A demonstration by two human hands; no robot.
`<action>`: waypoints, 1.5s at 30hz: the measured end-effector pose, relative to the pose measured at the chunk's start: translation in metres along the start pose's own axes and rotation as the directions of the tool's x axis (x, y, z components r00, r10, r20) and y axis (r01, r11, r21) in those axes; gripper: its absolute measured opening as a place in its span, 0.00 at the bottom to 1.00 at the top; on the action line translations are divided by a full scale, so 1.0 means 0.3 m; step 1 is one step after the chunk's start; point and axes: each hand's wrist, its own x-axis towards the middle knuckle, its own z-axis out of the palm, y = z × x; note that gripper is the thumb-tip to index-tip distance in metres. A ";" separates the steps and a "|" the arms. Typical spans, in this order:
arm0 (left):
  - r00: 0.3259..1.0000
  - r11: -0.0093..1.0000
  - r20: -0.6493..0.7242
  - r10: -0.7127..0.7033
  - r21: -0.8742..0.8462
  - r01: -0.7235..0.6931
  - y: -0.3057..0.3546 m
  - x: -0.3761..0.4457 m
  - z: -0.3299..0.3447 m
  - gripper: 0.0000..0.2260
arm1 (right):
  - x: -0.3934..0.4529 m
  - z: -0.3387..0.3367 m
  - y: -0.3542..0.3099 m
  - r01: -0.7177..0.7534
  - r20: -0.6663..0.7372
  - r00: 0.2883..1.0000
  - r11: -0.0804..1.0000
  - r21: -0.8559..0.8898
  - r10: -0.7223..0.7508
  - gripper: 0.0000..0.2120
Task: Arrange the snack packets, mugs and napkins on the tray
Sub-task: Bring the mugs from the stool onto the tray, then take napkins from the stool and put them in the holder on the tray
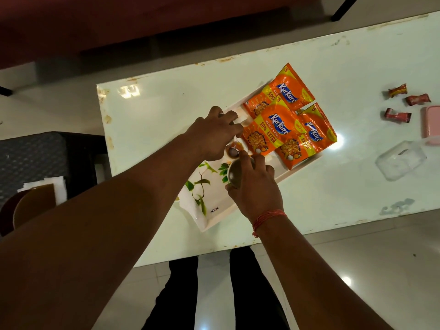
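Note:
A white tray (209, 215) with a green leaf print lies slantwise on the white table (166, 103). Three orange Kurkure snack packets (269, 132) overlap on its far end. My left hand (214, 134) reaches over the tray's middle, its fingers curled down round a small brownish glass mug (232, 151). A white napkin (240, 118) shows just past its fingertips. My right hand (253, 186) grips a second brown glass mug (234, 173) from above, beside the first and close to the packets. Both mugs are largely hidden by the hands.
Three red wrapped candies (398, 115), a pink object (431, 125) and a clear plastic box (401, 160) lie on the table's right part. At the left, a dark stool (35, 151) carries white napkins (51, 186) and a brown plate (33, 207). My legs stand at the near table edge.

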 end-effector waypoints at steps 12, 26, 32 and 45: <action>0.989 0.994 -0.142 -0.041 -0.110 0.025 -0.057 -0.093 0.040 0.39 | -0.044 -0.068 -0.019 -0.019 0.013 1.000 1.000 -0.009 0.019 0.49; 0.843 0.775 -0.089 -0.531 -0.454 0.440 -0.286 -0.750 0.260 0.33 | -0.172 0.087 -0.513 0.264 0.050 0.964 0.957 -0.121 -0.259 0.35; 0.714 0.648 -0.070 -0.697 -0.489 0.585 -0.545 -1.062 0.380 0.32 | -0.210 0.299 -0.854 0.399 0.223 0.899 0.915 -0.057 -0.378 0.32; 0.496 -0.388 0.426 -0.757 -0.903 0.183 -0.733 -1.338 0.538 0.26 | -0.250 0.615 -1.275 -0.074 0.498 0.828 0.829 0.555 -0.260 0.34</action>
